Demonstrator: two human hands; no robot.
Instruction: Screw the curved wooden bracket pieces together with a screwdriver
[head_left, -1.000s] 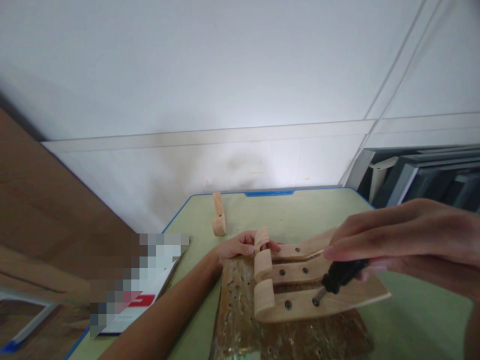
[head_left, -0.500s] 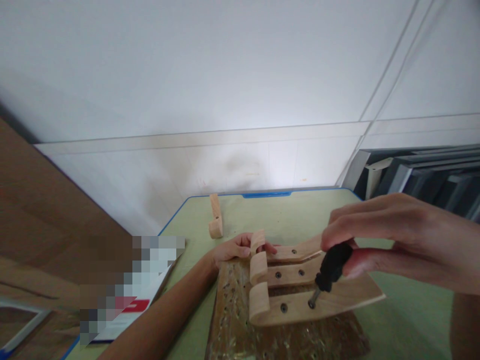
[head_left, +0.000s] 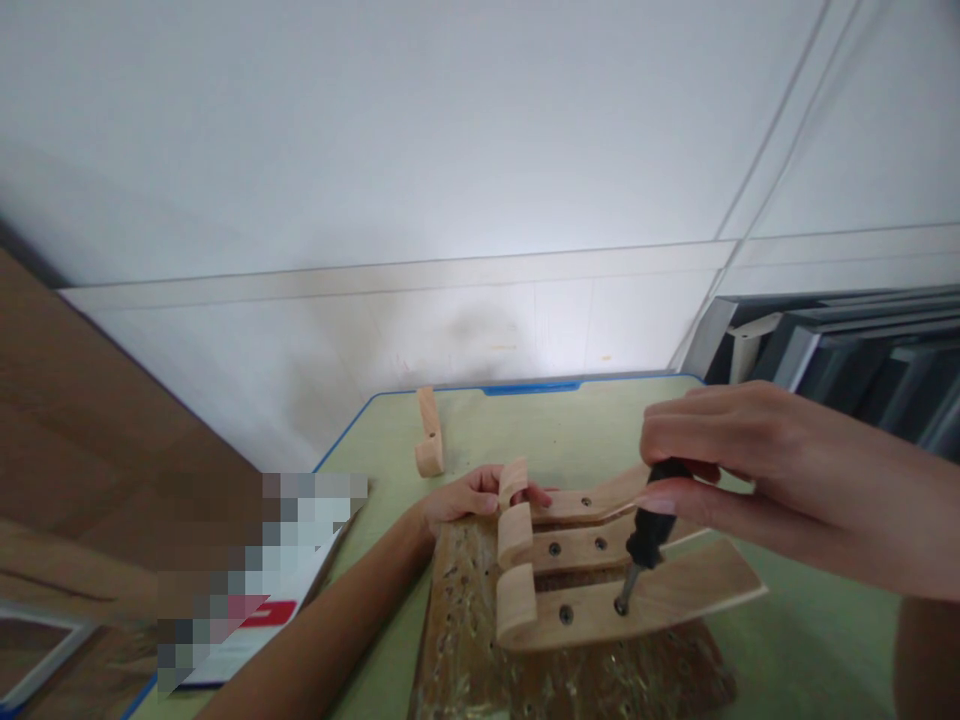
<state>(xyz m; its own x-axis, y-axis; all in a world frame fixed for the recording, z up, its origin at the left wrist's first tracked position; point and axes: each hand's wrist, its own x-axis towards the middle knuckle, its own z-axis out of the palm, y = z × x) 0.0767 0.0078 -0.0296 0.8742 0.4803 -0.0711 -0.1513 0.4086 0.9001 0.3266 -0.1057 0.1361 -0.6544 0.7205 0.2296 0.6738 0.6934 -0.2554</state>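
A wooden piece with three curled slats [head_left: 600, 590] lies on a worn brown board [head_left: 570, 670] on the green table. My right hand [head_left: 720, 460] is closed round the black handle of a screwdriver [head_left: 649, 530], held nearly upright. Its metal tip sits in a screw hole [head_left: 621, 605] on the nearest slat. My left hand [head_left: 469, 495] grips the curled end of the farthest slat [head_left: 514, 480] at the piece's left side, fingers wrapped on it.
A single loose wooden hook piece [head_left: 429, 432] stands near the table's far edge. A booklet with a red mark [head_left: 262, 610] lies at the table's left edge. Dark stacked frames [head_left: 847, 350] lean against the wall on the right.
My right hand has swung the screwdriver from slanted to nearly upright, and its tip has settled into the screw hole. The left hand has kept its hold.
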